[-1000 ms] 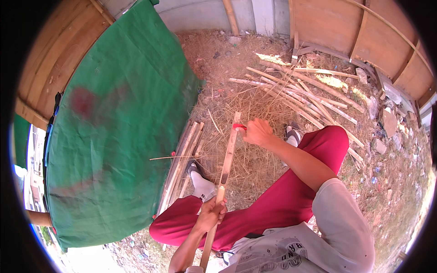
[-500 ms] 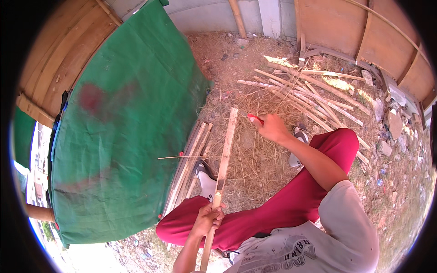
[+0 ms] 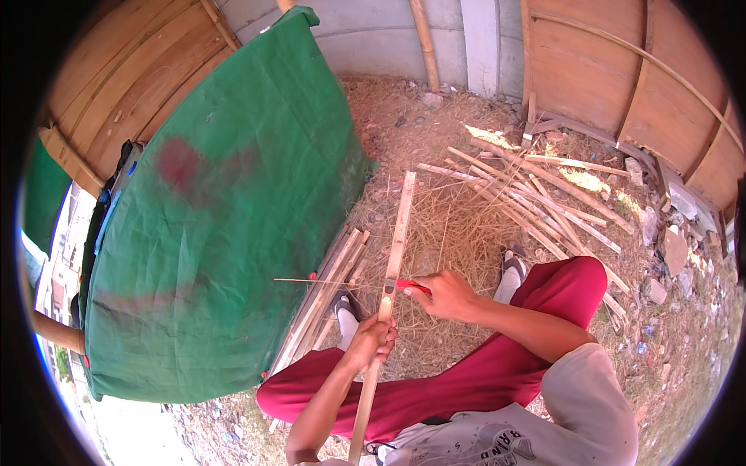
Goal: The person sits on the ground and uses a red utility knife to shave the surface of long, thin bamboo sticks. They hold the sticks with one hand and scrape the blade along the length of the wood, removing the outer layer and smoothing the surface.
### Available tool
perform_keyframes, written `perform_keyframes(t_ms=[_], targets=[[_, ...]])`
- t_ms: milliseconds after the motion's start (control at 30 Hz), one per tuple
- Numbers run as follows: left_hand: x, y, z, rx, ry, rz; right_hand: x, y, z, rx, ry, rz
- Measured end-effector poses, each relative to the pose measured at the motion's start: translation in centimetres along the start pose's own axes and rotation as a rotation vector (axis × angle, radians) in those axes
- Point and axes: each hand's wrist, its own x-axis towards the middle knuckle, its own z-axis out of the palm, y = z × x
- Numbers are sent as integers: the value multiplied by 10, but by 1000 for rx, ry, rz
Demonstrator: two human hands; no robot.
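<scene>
A long, pale split bamboo slat [image 3: 399,229] runs away from my body, its far end pointing up the picture. My left hand [image 3: 373,342] is wrapped round its lower part. Just beyond those fingers, my right hand [image 3: 444,297] grips the red handle of a knife [image 3: 410,285]. The knife's blade lies across the slat at a dark patch, and its edge is too small to make out. Below my left hand the slat continues past my lap.
Straw-like shavings [image 3: 458,233] cover the ground between my feet. Several bamboo pieces [image 3: 544,202] lie piled at the far right. More slats [image 3: 330,283] lie beside a large green tarp [image 3: 225,225] on the left. Rubble [image 3: 676,248] is strewn by the wooden panels [image 3: 590,78].
My right hand has brought the knife toward my body, from beside the slat's far end onto the slat near my left hand. The left hand keeps its grip. The view has shifted slightly.
</scene>
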Motion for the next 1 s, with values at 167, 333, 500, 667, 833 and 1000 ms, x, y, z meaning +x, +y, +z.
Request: perform_keyframes(t_ms=[167,333,500,667,833,1000], targets=[[1,10,14,159,58,44,5,9,0,-82,68,-53],[-3,12,16,180,53,64,7,16,6,-105,113,-69],[-22,-2,19,114,-21,-79,36,57,-28,-250,62,252],[-43,-24,15,-11,-34,-98,38,54,-30,-232,53,267],[-54,-31,7,11,-10,-130,34,56,-14,-242,23,283],[-84,-57,-5,111,-56,-181,46,138,-30,-243,235,564]])
